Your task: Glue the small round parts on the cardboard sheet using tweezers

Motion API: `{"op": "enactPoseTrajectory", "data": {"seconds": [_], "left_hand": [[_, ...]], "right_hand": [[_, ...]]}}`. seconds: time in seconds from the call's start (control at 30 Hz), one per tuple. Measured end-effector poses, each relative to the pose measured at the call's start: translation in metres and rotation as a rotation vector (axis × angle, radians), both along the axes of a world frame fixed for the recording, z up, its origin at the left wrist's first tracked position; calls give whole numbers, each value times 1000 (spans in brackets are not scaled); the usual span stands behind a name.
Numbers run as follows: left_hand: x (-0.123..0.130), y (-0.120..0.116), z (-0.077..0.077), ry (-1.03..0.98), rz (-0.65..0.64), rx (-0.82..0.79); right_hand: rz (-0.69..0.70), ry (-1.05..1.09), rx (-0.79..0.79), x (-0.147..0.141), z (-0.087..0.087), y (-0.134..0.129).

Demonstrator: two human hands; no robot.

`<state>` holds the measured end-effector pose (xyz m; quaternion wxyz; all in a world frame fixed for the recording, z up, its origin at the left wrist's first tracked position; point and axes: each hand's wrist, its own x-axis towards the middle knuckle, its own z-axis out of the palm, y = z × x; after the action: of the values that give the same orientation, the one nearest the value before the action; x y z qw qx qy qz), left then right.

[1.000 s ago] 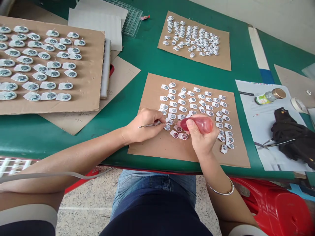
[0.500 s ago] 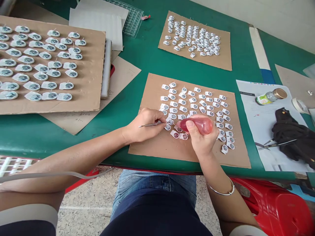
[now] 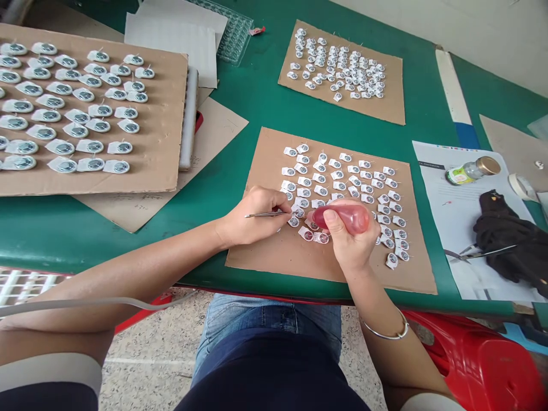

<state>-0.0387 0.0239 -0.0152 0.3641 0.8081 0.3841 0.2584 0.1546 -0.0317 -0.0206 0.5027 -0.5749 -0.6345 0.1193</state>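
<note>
Green tabletop (image 3: pixel 240 97) spreads before you in the head view, with a pale wall (image 3: pixel 471 23) behind it and a middle cardboard sheet (image 3: pixel 274 260) near you, carrying rows of small white-tabbed round pieces (image 3: pixel 322 178). Your left hand (image 3: pixel 257 216) has its grip closed around a thin metal tool (image 3: pixel 268 214) over that sheet's left part, while your right hand (image 3: pixel 353 237) wraps its grip around a red squeeze bottle (image 3: pixel 342 219) above the pieces, two of them, tinted reddish, lying just below its narrow end. More pieces cover a larger board (image 3: pixel 160 131) to your left and a farther sheet (image 3: pixel 394 108), and a glass jar (image 3: pixel 473 169) lies on its side on white paper (image 3: pixel 440 200) at your right, beside a dark cloth (image 3: pixel 505 234).
</note>
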Motion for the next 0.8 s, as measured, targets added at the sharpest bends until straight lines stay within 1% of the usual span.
{"op": "enactPoseTrajectory", "data": {"seconds": [0.17, 0.27, 0.33, 0.4, 0.47, 0.53, 0.6, 0.67, 0.73, 0.8], "left_hand": [[0, 1, 1, 5, -6, 11], [0, 1, -1, 8, -8, 5], [0, 1, -2, 6, -5, 9], [-1, 0, -1, -12, 3, 23], [-3, 0, 4, -48, 25, 29], [-6, -1, 13, -67, 54, 19], [-9, -3, 21, -48, 70, 9], [-11, -6, 27, -14, 47, -3], [-10, -8, 27, 4, 0, 4], [-9, -9, 25, 18, -54, 39]], "right_hand": [[1, -28, 23, -3, 3, 1], [12, -18, 21, -4, 1, 1], [4, 71, 20, -2, -1, 1], [-28, 265, 16, 1, -1, 3], [-59, 471, 6, 4, 3, 5], [-63, 592, -14, 5, 10, 9], [-48, 627, -18, 3, 16, 13], [-36, 633, -12, -2, 18, 15], [-40, 622, -8, -8, 17, 16], [-59, 603, -9, -13, 13, 15]]}}
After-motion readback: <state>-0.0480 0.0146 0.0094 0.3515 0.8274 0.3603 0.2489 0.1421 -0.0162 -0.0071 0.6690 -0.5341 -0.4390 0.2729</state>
